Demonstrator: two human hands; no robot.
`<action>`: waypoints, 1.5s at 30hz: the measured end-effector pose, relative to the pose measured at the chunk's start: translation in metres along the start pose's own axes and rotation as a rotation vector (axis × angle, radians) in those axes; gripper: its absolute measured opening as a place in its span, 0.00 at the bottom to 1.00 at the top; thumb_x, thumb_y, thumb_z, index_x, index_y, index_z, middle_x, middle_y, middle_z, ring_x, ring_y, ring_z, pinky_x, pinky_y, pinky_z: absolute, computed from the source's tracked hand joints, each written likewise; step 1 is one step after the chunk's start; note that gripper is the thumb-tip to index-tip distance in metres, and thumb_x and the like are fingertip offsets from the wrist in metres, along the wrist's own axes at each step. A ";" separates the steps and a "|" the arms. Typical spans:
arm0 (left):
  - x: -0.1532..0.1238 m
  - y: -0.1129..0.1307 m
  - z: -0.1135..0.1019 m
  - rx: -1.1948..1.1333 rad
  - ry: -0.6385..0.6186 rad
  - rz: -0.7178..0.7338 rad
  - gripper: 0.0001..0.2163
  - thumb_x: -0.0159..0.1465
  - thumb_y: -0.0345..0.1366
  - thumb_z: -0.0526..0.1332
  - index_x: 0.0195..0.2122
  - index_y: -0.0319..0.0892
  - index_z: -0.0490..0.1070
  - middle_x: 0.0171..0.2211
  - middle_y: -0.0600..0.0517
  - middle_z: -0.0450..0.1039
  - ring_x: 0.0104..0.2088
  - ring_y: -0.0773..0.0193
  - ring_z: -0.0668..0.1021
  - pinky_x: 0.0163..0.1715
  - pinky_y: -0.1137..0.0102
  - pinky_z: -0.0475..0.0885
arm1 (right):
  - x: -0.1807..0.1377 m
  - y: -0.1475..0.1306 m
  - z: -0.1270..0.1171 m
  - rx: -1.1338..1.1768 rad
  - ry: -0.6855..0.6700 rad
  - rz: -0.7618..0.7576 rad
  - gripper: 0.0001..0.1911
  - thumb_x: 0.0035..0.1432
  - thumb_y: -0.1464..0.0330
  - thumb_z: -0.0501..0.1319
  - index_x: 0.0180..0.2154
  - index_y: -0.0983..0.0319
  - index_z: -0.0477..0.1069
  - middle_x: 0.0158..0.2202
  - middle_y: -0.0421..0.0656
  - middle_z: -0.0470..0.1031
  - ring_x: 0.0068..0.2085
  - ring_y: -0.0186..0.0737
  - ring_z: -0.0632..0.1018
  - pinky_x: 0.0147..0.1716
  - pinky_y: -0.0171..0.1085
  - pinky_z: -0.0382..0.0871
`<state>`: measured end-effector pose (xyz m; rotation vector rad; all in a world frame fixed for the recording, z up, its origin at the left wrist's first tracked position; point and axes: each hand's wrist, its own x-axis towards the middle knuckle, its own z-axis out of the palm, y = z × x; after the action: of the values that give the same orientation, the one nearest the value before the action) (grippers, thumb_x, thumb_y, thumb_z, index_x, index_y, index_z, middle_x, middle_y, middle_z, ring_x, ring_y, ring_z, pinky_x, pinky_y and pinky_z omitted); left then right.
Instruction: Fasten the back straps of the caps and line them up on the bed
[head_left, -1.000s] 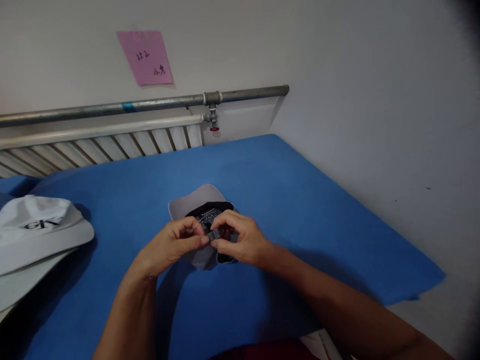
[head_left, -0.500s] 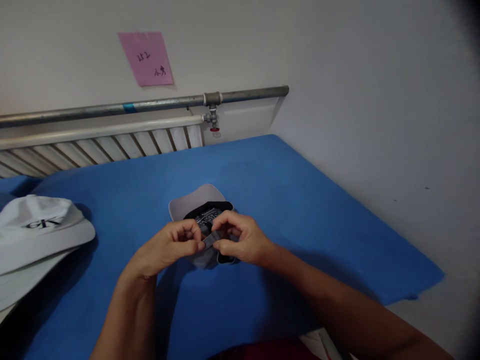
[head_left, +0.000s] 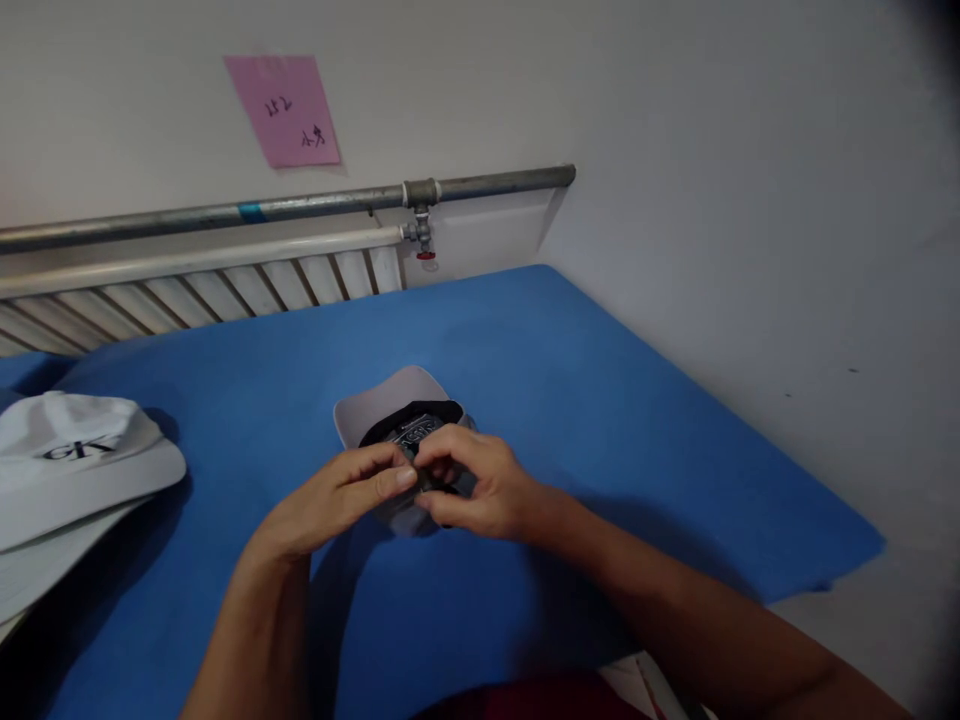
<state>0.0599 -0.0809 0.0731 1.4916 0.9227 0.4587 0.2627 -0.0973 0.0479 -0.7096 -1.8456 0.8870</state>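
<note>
The hands have moved closer together since half a second ago. The little strap that showed between them is now hidden under the fingers. The left hand (head_left: 337, 500) and the right hand (head_left: 480, 485) meet at the back of the cap (head_left: 390, 400), and both are pinched shut on it there. I cannot tell just what bit each finger holds.

The cap lies upside down on the blue cloth (head_left: 637, 400), right in front of the person, with its brim pointing away. I think the work on the strap is in the middle. The hands are still busy on it, and the cap has not been turned over or put aside. Another cap (head_left: 82, 470) sits well apart, on the left.
</note>
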 end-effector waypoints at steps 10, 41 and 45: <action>-0.005 -0.001 -0.004 -0.012 -0.120 -0.031 0.09 0.61 0.41 0.64 0.31 0.40 0.73 0.22 0.57 0.62 0.23 0.72 0.62 0.24 0.75 0.58 | 0.006 -0.005 -0.017 0.154 -0.168 0.212 0.12 0.53 0.72 0.64 0.41 0.60 0.70 0.40 0.41 0.73 0.41 0.35 0.74 0.43 0.38 0.69; -0.015 -0.007 -0.025 0.201 0.012 0.114 0.14 0.59 0.39 0.65 0.47 0.49 0.76 0.45 0.50 0.75 0.45 0.59 0.74 0.46 0.67 0.69 | 0.009 -0.004 -0.032 0.275 0.028 0.267 0.02 0.49 0.72 0.60 0.26 0.60 0.68 0.26 0.37 0.68 0.31 0.35 0.69 0.34 0.37 0.63; -0.011 -0.010 -0.025 0.400 0.043 0.141 0.20 0.53 0.36 0.70 0.48 0.51 0.75 0.53 0.50 0.71 0.56 0.52 0.68 0.57 0.59 0.61 | 0.009 -0.003 -0.036 0.343 0.072 0.278 0.02 0.48 0.72 0.61 0.27 0.60 0.68 0.27 0.38 0.68 0.31 0.34 0.69 0.32 0.36 0.62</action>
<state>0.0323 -0.0741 0.0703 1.9249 0.9856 0.4248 0.2922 -0.0824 0.0656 -0.7774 -1.5007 1.3033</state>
